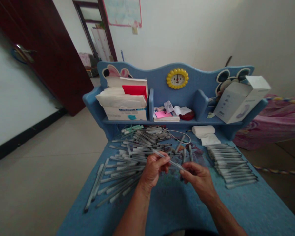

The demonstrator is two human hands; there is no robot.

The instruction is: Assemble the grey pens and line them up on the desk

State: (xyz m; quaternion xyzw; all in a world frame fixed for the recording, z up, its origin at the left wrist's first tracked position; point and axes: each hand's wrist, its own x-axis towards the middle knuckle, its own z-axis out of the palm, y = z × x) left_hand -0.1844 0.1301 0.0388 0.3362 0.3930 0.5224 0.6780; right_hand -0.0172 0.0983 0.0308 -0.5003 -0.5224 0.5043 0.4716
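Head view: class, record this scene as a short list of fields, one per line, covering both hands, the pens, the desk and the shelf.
Left hand: grips a slim pen partway along
Right hand: holds the same pen toward its lower-right end
Left side of desk: loose pile of pens, lying at various angles
Right side: pens in a neater stack, roughly parallel
Behind the stack: white paper roll
Shelf unit: blue, with yellow-rimmed clock

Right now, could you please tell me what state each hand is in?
Left hand: closed, fingers gripping a slim translucent pen.
Right hand: closed, fingers pinching the same pen near its lower end.
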